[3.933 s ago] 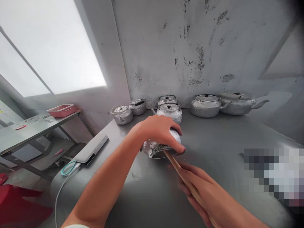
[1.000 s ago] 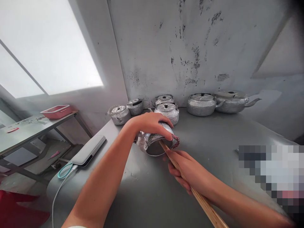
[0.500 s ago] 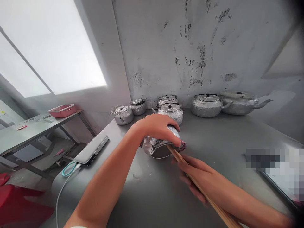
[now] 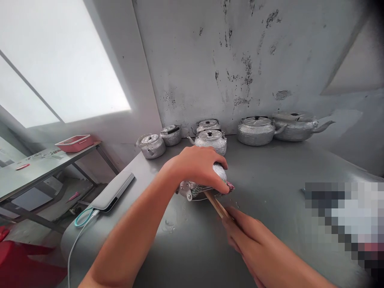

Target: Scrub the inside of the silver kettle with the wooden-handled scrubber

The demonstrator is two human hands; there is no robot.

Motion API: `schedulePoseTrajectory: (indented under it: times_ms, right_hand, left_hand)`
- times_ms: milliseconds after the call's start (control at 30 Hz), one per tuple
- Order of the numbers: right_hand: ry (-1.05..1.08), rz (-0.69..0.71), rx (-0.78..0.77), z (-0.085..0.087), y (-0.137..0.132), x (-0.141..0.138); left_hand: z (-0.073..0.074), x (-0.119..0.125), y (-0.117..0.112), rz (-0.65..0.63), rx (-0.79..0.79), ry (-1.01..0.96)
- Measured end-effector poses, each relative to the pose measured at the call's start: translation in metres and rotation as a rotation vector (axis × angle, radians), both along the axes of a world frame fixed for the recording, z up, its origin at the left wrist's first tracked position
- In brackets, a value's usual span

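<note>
My left hand (image 4: 201, 166) is wrapped over a small silver kettle (image 4: 220, 171), which is tilted so that its mouth is turned towards me. A handle wound with patterned cord (image 4: 198, 191) lies across that mouth, joined at a metal bracket (image 4: 188, 192). My right hand (image 4: 241, 230) is closed around a wooden stick (image 4: 216, 205). The stick's far end goes in at the kettle's mouth, under the cord-wound handle. Its tip is out of sight inside, and its near end is hidden by my right hand and forearm.
Several silver kettles stand along the wall, among them a lidded one (image 4: 211, 140) just beyond my left hand and a wide one (image 4: 256, 131) further right. A grey power bank (image 4: 114, 192) with a cable lies left. A pink basket (image 4: 75, 144) sits on another table.
The kettle has turned in my left hand, and less of its mouth shows. My right hand has shifted on or with the stick, whose near end no longer shows. The view has swung slightly right.
</note>
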State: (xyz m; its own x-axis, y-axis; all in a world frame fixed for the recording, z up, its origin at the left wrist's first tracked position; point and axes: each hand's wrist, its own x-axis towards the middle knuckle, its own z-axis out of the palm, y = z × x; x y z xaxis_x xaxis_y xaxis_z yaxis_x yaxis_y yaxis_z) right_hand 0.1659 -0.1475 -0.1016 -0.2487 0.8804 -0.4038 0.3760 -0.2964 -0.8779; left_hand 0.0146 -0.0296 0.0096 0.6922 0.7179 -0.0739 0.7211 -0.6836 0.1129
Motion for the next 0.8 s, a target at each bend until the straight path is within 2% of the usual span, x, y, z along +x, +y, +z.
schedulePoseTrajectory:
  times_ms: [267,467,667,800]
  right_hand:
    - [-0.076,-0.039,0.053,-0.011,-0.004,0.009]
    - [-0.225,-0.076,0.044,-0.001,-0.006,0.005]
    - [-0.248,-0.019,0.284,0.01,-0.008,-0.005]
    - [-0.271,-0.033,0.315,0.009,-0.009,-0.01]
  left_hand:
    - [-0.003,-0.003,0.002,-0.031,0.003,-0.012]
    - [-0.003,-0.003,0.004,-0.046,0.001,-0.038]
    - [-0.002,-0.003,0.002,-0.026,-0.008,-0.016]
    - [-0.002,-0.002,0.002,-0.021,-0.015,-0.013]
